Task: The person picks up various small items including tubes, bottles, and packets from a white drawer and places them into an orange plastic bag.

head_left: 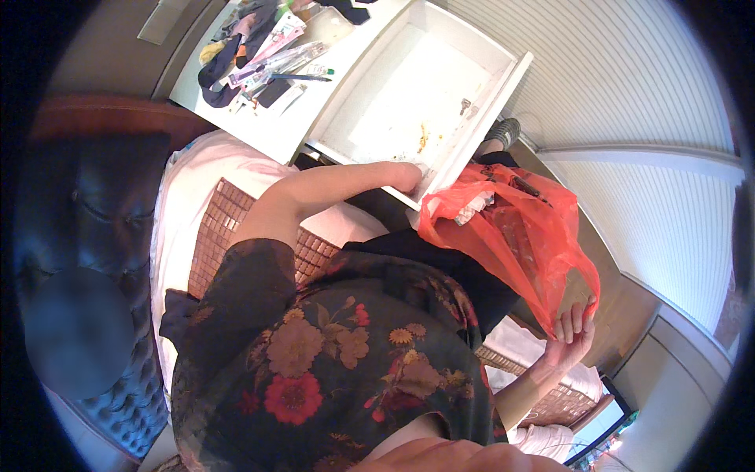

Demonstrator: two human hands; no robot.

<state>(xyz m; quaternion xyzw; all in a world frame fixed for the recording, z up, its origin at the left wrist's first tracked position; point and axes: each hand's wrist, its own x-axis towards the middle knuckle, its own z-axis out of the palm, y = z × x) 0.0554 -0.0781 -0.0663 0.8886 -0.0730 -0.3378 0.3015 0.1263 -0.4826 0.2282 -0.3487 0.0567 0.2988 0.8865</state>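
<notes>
A white drawer (381,102) is pulled out in front of me. A small metal piece (465,106) and some yellow-brown scraps (423,135) lie on its bottom. My left hand (405,178) reaches over the side into the drawer's near corner. Its fingers are blurred and partly hidden, so I cannot make out whether they hold anything. At the right, my right hand (574,330) grips one handle of a red plastic bag (543,236). The bag's mouth gapes beside the drawer front, with crumpled white wrappers (476,208) and darker bits showing inside.
Left of the drawer, a white tabletop (267,134) bears dark cloth (220,75), packaged items (287,59), a pen (303,77) and a dark flat box (274,93). A brown woven mat (216,220) covers the bed. A striped shoe (507,132) stands behind the drawer front.
</notes>
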